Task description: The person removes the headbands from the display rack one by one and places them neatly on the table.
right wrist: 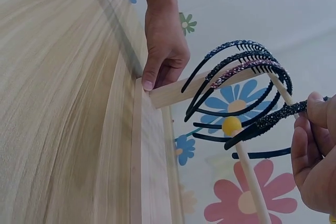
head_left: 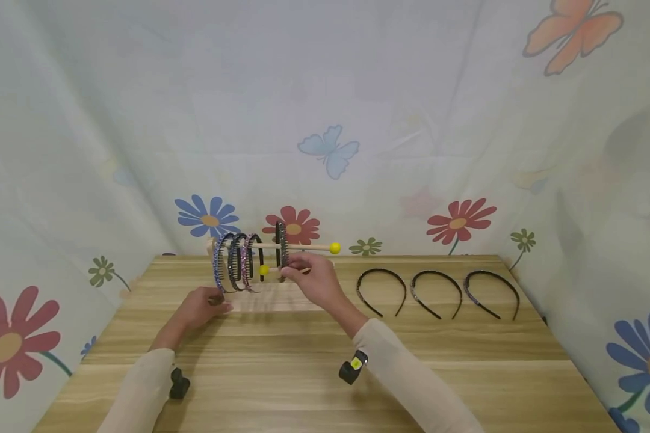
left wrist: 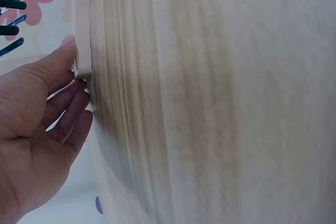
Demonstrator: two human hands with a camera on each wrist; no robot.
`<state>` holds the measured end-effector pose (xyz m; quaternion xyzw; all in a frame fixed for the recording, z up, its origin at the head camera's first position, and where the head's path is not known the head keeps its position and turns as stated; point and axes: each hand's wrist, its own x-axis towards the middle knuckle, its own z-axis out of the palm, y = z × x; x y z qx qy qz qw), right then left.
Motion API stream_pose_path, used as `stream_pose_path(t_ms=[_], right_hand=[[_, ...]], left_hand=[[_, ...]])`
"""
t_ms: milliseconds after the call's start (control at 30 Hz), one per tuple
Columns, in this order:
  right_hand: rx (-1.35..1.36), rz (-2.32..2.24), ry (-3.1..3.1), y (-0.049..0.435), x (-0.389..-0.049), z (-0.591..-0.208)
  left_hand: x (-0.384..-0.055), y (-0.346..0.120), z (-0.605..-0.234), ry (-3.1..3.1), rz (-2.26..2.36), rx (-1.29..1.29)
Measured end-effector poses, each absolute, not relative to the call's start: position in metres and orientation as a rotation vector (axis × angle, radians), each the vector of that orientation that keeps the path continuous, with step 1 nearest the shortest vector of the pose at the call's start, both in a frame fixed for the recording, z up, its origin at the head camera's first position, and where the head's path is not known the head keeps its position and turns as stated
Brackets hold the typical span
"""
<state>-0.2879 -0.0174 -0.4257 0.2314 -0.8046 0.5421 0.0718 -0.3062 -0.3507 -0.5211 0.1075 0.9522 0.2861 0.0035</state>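
Note:
My right hand [head_left: 315, 281] pinches a dark glittery headband [right wrist: 283, 113] between thumb and fingers; the band is around the upper peg [head_left: 311, 247] of a wooden headband stand. Further in along that peg hang three toothed headbands, a blue glitter one [head_left: 216, 262], a dark one [head_left: 231, 264] and a pink glitter one [head_left: 244, 262]. Yellow balls [head_left: 335, 248] cap the pegs. At the stand's left end, my left hand [head_left: 199, 305] grips the edge of the wooden base [left wrist: 83, 30], thumb on top and fingers curled below.
Three more headbands lie in a row on the right of the wooden table [head_left: 281, 373]: one nearest the stand [head_left: 381, 270], a middle one [head_left: 436, 272] and a right one [head_left: 484, 272]. A flower-printed cloth [head_left: 238, 120] hangs behind.

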Motion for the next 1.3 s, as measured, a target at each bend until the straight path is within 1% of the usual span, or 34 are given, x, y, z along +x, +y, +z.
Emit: stream_pose_path(t_ms=[600, 900, 1300], right_hand=[[0.69, 1.657, -2.374, 0.004, -0.283, -0.404], [0.658, 1.678, -2.338, 0.026, -0.284, -0.392], [0.583, 1.592, -2.37, 0.059, -0.278, -0.384]], left_hand=[[-0.308, -0.351, -0.522, 2.987, 0.89, 0.34], [-0.306, -0.35, -0.521, 2.974, 0.896, 0.326], [-0.307, -0.351, -0.522, 2.976, 0.889, 0.32]])
